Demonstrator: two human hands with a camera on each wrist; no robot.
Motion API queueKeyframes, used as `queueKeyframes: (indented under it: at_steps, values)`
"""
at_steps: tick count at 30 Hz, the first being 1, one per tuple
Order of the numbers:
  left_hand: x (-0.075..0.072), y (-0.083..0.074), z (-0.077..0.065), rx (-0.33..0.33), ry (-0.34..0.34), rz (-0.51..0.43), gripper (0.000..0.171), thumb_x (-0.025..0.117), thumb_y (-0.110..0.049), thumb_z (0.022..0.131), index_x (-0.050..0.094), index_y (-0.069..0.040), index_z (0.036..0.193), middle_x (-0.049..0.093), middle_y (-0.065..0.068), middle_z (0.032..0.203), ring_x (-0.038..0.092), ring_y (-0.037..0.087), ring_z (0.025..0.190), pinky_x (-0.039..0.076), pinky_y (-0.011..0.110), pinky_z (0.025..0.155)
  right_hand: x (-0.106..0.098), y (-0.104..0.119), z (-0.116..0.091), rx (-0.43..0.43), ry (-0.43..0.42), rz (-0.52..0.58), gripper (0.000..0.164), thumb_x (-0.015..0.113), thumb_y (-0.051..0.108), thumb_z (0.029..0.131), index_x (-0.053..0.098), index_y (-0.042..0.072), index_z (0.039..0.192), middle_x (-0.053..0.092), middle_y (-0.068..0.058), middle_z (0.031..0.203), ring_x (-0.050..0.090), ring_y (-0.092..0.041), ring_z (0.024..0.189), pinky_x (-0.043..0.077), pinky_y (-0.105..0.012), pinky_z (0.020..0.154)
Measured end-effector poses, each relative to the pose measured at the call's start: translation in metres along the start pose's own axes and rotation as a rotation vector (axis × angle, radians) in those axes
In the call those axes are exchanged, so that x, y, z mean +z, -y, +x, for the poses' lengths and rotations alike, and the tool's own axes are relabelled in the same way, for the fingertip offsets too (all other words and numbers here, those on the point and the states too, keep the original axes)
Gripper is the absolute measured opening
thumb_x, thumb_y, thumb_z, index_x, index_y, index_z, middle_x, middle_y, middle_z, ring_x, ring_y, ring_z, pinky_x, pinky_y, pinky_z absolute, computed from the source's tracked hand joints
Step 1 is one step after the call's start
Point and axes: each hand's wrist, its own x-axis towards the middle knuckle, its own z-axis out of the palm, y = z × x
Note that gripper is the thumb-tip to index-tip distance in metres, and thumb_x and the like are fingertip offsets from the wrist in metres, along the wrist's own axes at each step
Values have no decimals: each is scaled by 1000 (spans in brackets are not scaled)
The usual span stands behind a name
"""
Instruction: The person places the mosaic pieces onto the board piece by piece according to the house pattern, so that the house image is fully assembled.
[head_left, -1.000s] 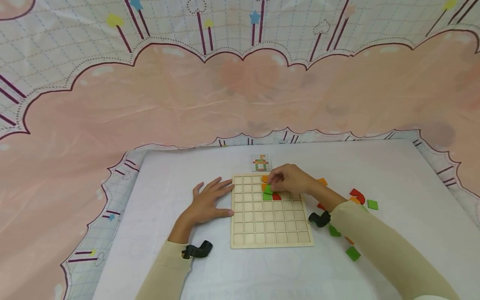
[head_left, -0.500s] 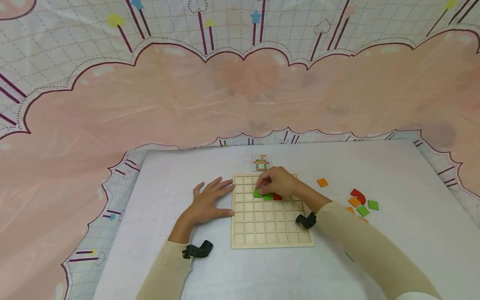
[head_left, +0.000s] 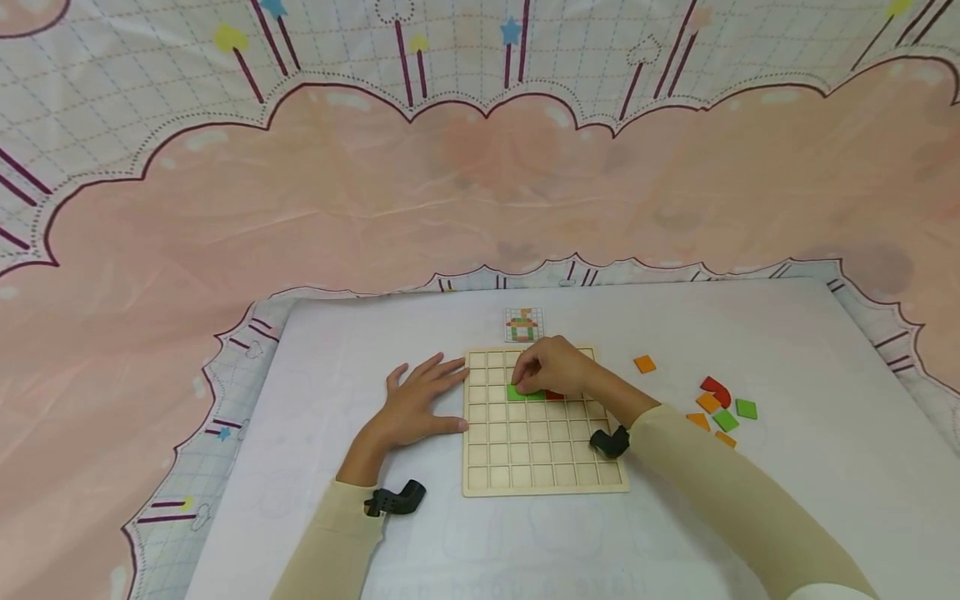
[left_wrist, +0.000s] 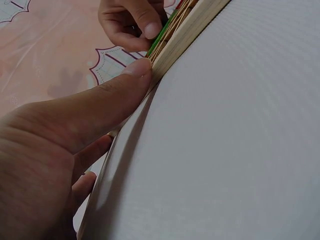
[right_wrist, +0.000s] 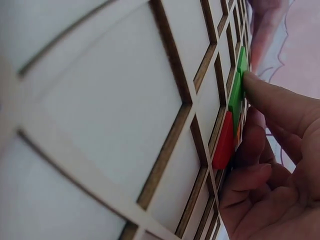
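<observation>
A square wooden grid board (head_left: 540, 458) lies on the white table. My left hand (head_left: 416, 408) is spread, its thumb and fingertips touching the board's left edge. My right hand (head_left: 558, 367), fingers curled, is over the board's upper part. Its thumb tip touches a green square tile (head_left: 513, 392), level with its row; the fingertips' hold is partly hidden. To its right in the same row sit another green tile (right_wrist: 235, 97) and a red piece (right_wrist: 224, 142). Orange pieces above them are mostly hidden by the right hand.
A small pattern card (head_left: 523, 325) lies behind the board. To the right are an orange tile (head_left: 644, 364), a red curved piece (head_left: 722, 396), green tiles (head_left: 746, 409) and more orange pieces (head_left: 708, 403). A patterned cloth (head_left: 480, 192) hangs beyond the table.
My right hand has moved left over the board with the green tile, which has gone from tilted above the row to flat in it. My left hand has stayed still.
</observation>
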Motion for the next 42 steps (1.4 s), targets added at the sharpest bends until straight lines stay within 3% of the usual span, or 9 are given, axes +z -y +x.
queueKeyframes:
  at_steps: [12,27,33,42]
  values:
    - [0,-2,1,0,3,0,87,80,-55,81,47,-25,155,37,-8,165,18,26,159,0,67,119,-4,-1,-5,30,-20,-29,7,85,14,83,79,17,82,70,8,73,61,-9,72,51,-27,71]
    - [-1,-1,0,-12,4,-3,87,80,-56,80,46,-26,155,36,-8,166,18,26,159,-1,67,120,-27,-23,-31,97,-53,-92,5,82,14,85,78,17,85,67,5,77,57,-14,78,50,-29,74]
    - [-1,-1,-1,-11,8,-6,87,80,-56,80,45,-27,155,35,-9,166,17,26,159,-2,66,120,-42,-36,-47,150,-54,-85,5,83,17,85,78,17,88,66,3,77,56,-16,79,47,-30,74]
    - [-1,-1,-1,-5,9,-9,87,79,-56,81,45,-26,155,35,-7,166,17,26,159,-2,66,119,-78,-65,-85,205,-110,-177,6,80,26,88,78,22,92,68,5,83,60,-17,85,48,-31,78]
